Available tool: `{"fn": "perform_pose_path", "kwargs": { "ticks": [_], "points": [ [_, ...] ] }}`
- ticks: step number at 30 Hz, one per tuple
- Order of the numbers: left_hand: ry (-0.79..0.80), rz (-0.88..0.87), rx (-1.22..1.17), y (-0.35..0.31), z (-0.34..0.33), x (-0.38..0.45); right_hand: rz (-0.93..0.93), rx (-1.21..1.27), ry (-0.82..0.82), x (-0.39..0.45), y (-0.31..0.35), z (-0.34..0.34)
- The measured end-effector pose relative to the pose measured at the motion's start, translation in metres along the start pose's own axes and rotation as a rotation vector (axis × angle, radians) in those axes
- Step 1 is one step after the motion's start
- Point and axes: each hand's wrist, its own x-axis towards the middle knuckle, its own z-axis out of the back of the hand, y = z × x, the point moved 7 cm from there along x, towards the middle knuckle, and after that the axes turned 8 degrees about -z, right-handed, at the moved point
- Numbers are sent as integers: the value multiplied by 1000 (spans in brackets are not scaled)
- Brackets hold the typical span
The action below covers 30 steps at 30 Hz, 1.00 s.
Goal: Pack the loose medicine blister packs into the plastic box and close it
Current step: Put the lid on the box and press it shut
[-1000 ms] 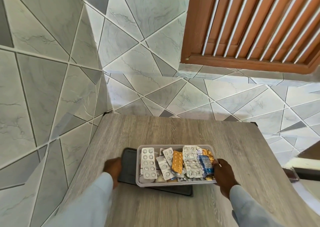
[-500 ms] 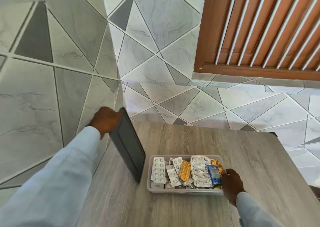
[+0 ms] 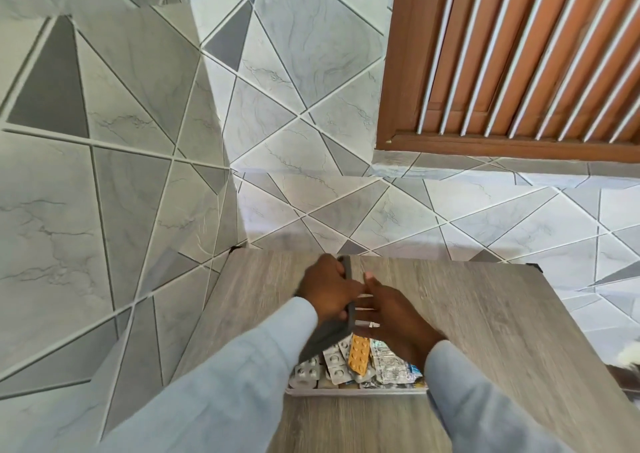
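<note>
A clear plastic box [image 3: 356, 391] stands on the wooden table [image 3: 485, 314], filled with blister packs [image 3: 334, 366], among them an orange one [image 3: 359, 354]. My left hand [image 3: 327, 291] grips a dark grey lid [image 3: 349, 300], held on edge and tilted above the box's left half. My right hand [image 3: 391, 310] is over the box with fingers spread, its fingertips touching the lid's right face. Both hands and sleeves hide the far part of the box.
The table sits in a corner of grey tiled walls [image 3: 138, 175]. A brown louvred window [image 3: 519, 57] is at the upper right. A dark blurred object [image 3: 623, 373] shows past the table's right edge.
My left hand has swung the lid from the left side of the table to above the box. My right hand left the box's right edge and rose to meet the lid.
</note>
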Motion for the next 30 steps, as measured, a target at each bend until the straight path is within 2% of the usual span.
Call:
{"fn": "perform_pose_path", "kwargs": {
  "ticks": [1, 3, 7, 9, 11, 13, 14, 16, 19, 22, 26, 30],
  "points": [
    [19, -7, 66, 3, -12, 0, -19, 23, 48, 3, 2, -10],
    [34, -13, 145, 13, -29, 0, -38, 57, 43, 8, 2, -15],
    [198, 34, -115, 35, -49, -8, -56, -10, -51, 15, -11, 0],
    [43, 6, -106, 53, -21, -6, -50, -65, -94, 18, -17, 12],
    [-206, 17, 138, 85, 25, -5, -54, -90, -143, 22, -25, 30],
    [-345, 180, 370, 133, 61, -13, -54, -84, -196, 24, -34, 52],
    [-341, 280, 404, 156, 67, -18, -56, -87, -234, 25, -40, 64],
    [-259, 365, 272, 192, 56, -26, -65, -118, -299, 30, -53, 85],
    [-255, 259, 69, 198, 29, -35, -71, -160, -349, 31, -64, 100],
    [-314, 207, 95, 191, 23, -31, -22, -229, -447, 27, -66, 110],
    [-281, 178, 191, 184, 15, -15, 54, -494, -678, 19, -66, 126],
    [-256, 199, 300, 182, 8, -6, 76, -612, -759, 18, -67, 133]
  ]
}}
